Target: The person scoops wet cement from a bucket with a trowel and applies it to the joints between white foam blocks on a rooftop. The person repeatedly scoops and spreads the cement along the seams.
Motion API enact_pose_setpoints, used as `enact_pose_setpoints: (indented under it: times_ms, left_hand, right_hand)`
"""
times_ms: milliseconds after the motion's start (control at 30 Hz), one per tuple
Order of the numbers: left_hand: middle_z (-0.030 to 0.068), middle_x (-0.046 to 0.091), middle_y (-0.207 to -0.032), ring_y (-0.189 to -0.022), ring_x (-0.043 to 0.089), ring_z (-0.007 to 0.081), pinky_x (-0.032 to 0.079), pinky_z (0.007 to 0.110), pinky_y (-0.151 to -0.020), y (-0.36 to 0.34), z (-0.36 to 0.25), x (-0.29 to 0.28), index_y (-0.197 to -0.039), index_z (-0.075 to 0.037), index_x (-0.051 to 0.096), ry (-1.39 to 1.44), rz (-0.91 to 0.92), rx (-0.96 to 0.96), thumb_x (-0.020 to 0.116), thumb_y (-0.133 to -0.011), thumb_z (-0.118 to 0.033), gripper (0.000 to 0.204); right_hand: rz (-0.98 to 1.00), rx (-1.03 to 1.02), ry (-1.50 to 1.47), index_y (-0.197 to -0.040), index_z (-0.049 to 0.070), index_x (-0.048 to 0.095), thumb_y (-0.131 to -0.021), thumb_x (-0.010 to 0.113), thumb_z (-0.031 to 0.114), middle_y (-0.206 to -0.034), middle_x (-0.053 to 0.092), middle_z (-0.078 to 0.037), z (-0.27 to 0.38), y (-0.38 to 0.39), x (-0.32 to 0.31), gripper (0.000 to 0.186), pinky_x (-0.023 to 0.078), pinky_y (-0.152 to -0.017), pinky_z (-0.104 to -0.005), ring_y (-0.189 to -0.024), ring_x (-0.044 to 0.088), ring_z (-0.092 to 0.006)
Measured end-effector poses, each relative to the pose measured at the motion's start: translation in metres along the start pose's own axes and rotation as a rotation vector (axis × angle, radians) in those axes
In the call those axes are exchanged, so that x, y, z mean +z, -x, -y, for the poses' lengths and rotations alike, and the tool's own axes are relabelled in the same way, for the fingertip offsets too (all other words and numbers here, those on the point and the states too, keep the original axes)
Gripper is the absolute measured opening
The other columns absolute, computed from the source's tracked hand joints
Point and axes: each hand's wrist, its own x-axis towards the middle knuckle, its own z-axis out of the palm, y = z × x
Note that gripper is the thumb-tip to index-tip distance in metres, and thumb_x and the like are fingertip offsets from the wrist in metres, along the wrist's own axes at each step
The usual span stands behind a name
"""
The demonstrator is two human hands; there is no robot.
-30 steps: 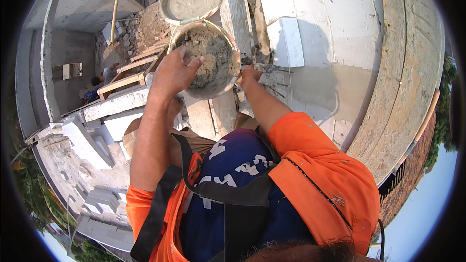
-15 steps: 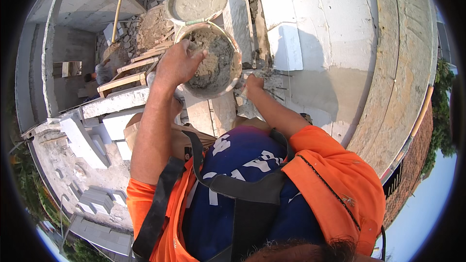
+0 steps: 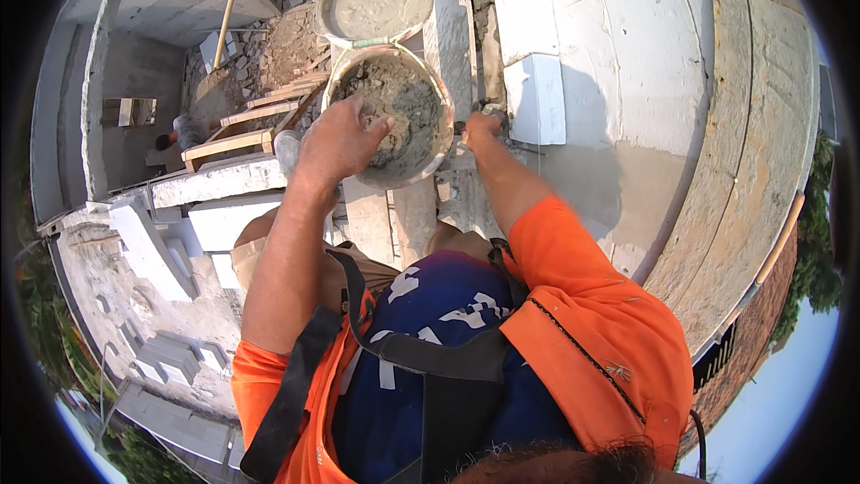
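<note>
1. Left hand [image 3: 340, 139] at near bucket's [image 3: 388, 181] left rim, thumb over the mix; can't tell if it grips.
2. Right hand [image 3: 484, 127] right of that bucket, fingers look curled; contents unclear.
3. Stiff grey mix [image 3: 412, 121] fills much of near bucket, apparently unused; smoothing or spreading not visible.
4. Far bucket [image 3: 326, 16], with smoother mix, sits just beyond, crowding reach.
5. White block [image 3: 536, 100] right; slatted wooden frame [image 3: 231, 149] left.
</note>
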Motion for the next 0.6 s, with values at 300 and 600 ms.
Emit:
enact_pose_setpoints:
  times_ms: [300, 600]
  left_hand:
    - [0.0246, 0.075, -0.111, -0.107, 0.072, 0.0395, 0.054, 0.047, -0.095, -0.012, -0.003, -0.004, -0.12, 0.001, 0.071, 0.004, -0.006, -0.026, 0.074, -0.095, -0.041, 0.049]
    - [0.0256, 0.077, -0.098, -0.095, 0.075, 0.0419, 0.056, 0.05, -0.088, -0.035, 0.008, -0.034, -0.105, 0.001, 0.078, 0.217, -0.316, -0.006, 0.073, -0.095, -0.039, 0.042]
  right_hand:
    - [-0.362, -0.188, -0.075, -0.121, -0.003, 0.067, -0.097, 0.063, 0.016, -0.106, 0.074, -0.019, -0.023, 0.033, -0.006, 0.031, 0.057, -0.074, -0.0451, -0.09, 0.074, -0.0268]
    - [0.323, -0.61, -0.008, -0.12, 0.0, 0.062, -0.101, 0.059, 0.025, -0.096, 0.068, -0.012, 0.001, 0.197, -0.156, 0.031, 0.054, -0.068, -0.0385, -0.078, 0.066, -0.024]
